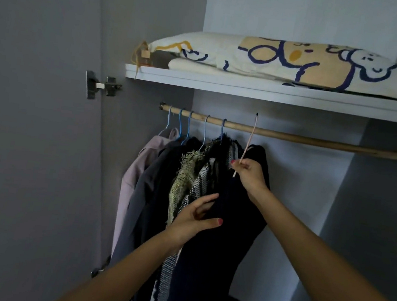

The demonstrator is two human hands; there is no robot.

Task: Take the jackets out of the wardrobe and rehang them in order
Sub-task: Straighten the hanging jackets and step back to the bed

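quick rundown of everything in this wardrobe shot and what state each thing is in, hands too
pink hanger: hook over the rail, neck pinched by the right hand
dark jacket: on the pink hanger, gripped by the left hand
right hand: pinching the hanger
left hand: gripping the jacket
rail: five blue hangers bunched at its left end
pillow: lying on the shelf
wardrobe door: open

shelf [274,93]: printed pillow [291,61] on folded white bedding [215,69]; door hinge [102,86]

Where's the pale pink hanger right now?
In the head view, the pale pink hanger is right of the five blue hangers, its hook at the wooden rail, pinched by the right hand and carrying a dark navy jacket.
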